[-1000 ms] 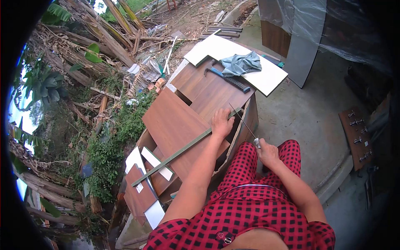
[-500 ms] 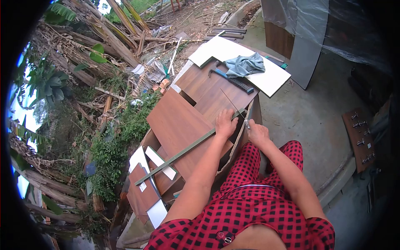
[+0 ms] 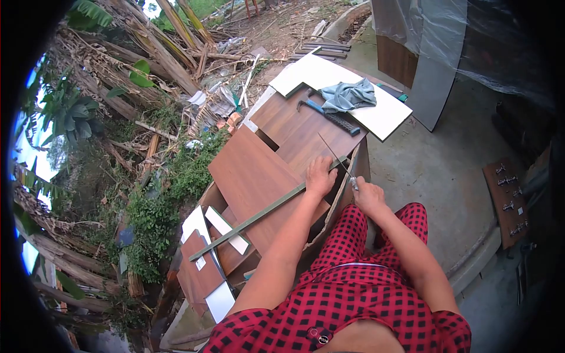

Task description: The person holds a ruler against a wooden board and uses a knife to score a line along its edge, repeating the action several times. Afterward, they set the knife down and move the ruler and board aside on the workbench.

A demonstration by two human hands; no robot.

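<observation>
My left hand (image 3: 321,176) presses down on a long, narrow green-edged strip (image 3: 259,216), fingers closed around it near its far end. The strip lies slantwise across a brown wood-look board (image 3: 250,165). In my right hand (image 3: 369,197) is the short greyish handle of a thin saw blade (image 3: 334,156). The blade points forward and left, crossing the strip's end just beyond my left fingers. Both hands are over the near edge of a large open box (image 3: 336,215) with boards on it.
A blue-and-black hammer (image 3: 329,115) and a grey-blue cloth (image 3: 348,95) lie ahead on the boards. A white panel (image 3: 385,115) sticks out to the right. Offcuts (image 3: 200,259) are at left. A brown board with metal fittings (image 3: 507,203) rests at far right.
My right hand has drawn back slightly, down and to the right, bringing the saw blade with it. My left hand stays on the strip.
</observation>
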